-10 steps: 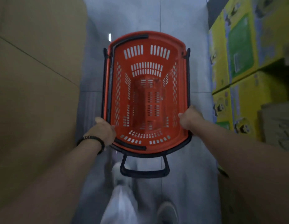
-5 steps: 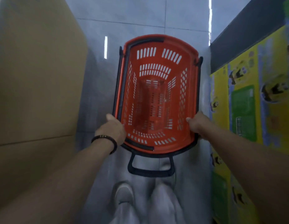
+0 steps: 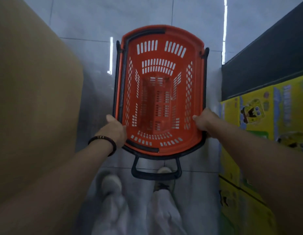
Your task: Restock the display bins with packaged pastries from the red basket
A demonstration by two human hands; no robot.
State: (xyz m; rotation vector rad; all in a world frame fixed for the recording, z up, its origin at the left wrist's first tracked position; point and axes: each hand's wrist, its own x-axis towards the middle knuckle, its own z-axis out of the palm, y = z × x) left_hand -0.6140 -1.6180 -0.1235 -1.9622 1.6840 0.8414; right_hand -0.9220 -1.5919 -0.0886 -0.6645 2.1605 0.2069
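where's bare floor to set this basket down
Ahead of the red basket, bare floor tile runs between the brown cartons on the left and the dark panel on the right. Narrow strips flank the basket. Crowded nearer: yellow boxes at right, the person's shoes just behind the basket.

Arms outstretched, left grip (image 3: 116, 129) and right grip (image 3: 205, 120) clasp the red basket (image 3: 161, 55).

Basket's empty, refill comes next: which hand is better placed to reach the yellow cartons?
Likely the right hand: it grips the rim of the red slotted plastic basket beside the yellow printed cartons; the left hand grips the far rim.
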